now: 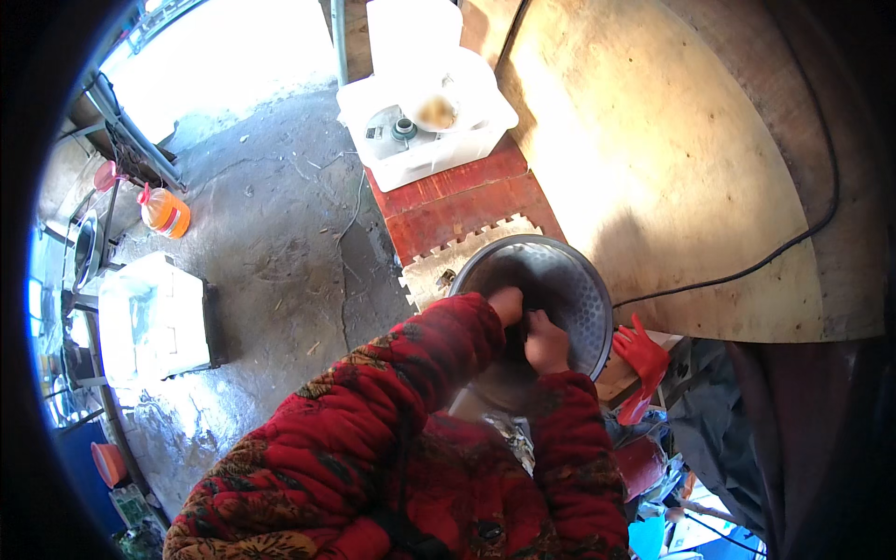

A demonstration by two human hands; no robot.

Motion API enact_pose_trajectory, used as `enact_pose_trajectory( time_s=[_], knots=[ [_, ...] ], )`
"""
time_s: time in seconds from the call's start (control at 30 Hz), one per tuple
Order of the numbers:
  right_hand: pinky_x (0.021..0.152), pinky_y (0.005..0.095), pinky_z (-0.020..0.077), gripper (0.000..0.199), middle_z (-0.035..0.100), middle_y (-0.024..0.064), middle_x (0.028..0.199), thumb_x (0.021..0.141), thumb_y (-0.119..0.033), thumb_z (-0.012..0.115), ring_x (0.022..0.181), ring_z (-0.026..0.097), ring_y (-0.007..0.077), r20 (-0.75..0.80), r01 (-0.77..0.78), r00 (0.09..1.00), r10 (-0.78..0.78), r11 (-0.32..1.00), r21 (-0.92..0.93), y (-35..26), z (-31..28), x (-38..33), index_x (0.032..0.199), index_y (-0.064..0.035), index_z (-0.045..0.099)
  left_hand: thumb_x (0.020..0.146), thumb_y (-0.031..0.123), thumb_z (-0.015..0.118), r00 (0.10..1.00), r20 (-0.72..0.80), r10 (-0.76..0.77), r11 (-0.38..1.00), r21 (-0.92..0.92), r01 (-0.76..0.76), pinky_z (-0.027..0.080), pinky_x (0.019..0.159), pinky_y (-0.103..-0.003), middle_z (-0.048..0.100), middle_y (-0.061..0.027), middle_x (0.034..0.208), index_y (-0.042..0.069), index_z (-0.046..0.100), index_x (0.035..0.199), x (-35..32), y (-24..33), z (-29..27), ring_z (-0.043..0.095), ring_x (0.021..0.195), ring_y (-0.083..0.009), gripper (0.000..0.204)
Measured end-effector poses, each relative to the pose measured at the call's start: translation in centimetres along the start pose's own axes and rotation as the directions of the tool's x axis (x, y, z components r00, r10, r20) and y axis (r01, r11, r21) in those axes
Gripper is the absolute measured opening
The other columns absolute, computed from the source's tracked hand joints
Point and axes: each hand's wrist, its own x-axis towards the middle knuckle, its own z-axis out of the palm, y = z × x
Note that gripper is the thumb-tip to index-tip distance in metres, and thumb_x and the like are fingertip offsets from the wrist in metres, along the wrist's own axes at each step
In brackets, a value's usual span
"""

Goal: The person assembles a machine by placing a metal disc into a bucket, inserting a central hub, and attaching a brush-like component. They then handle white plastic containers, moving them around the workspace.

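Observation:
A round grey metal basin (586,303) with a dotted pattern on its inner wall is in front of me. Both hands reach down into it, side by side. My left hand (507,306) has its fingers curled, their tips out of sight inside the basin. Close on its right, my right hand (547,345) is closed, thumb on top. Something dark lies between and below the two hands, too shadowed to name. A cream foam mat (431,273) with toothed edges lies under the basin, on a red wooden surface (457,210).
A white plastic tub (425,166) with a dish and a round-capped item stands beyond the basin. Red rubber gloves (642,359) lie at the right, near a black cable (747,269) along a plywood board (672,168). An orange-filled jug (166,215) and a white box (154,322) stand left.

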Motion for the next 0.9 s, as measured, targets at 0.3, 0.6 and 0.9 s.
enact_pose_trajectory(
  time_s=[0.3,0.6,0.9],
  knots=[
    [0.055,0.0471,0.0454,0.011,0.054,0.0118,0.082,0.073,-0.008,0.05,0.064,0.057,0.0329,-0.039,-0.013,0.999,0.018,0.993,0.119,0.1,0.4,-0.3,0.083,-0.0094,0.054,0.071,0.02,0.061,0.996,-0.003,0.09,0.996,-0.026,-0.09,0.049,0.069,-0.046,0.063,-0.0247,0.084,0.0,0.068,0.079,0.0,-1.1,-0.2,0.062,0.081,-0.0387,0.023],
    [0.055,0.0433,0.0486,0.006,0.054,0.0104,0.077,0.077,-0.012,0.05,0.063,0.06,0.0314,-0.056,-0.057,0.997,0.061,0.995,0.078,-0.2,-0.1,-0.2,0.079,-0.0088,0.054,0.07,0.023,0.064,0.99,0.122,0.065,0.984,0.156,-0.084,0.049,0.073,-0.044,0.063,-0.0237,0.083,0.001,0.068,0.081,0.6,-0.2,-1.7,0.062,0.082,-0.0375,0.025],
    [0.053,0.043,0.0492,0.01,0.057,0.013,0.077,0.078,-0.012,0.049,0.063,0.061,0.0329,-0.099,-0.054,0.993,0.065,0.992,0.114,0.1,0.8,-0.4,0.081,-0.0071,0.057,0.07,0.021,0.062,0.993,0.061,0.104,0.985,0.131,-0.112,0.048,0.071,-0.044,0.062,-0.0233,0.078,0.001,0.068,0.078,-0.1,0.1,-2.3,0.062,0.08,-0.0388,0.022]
  ],
)
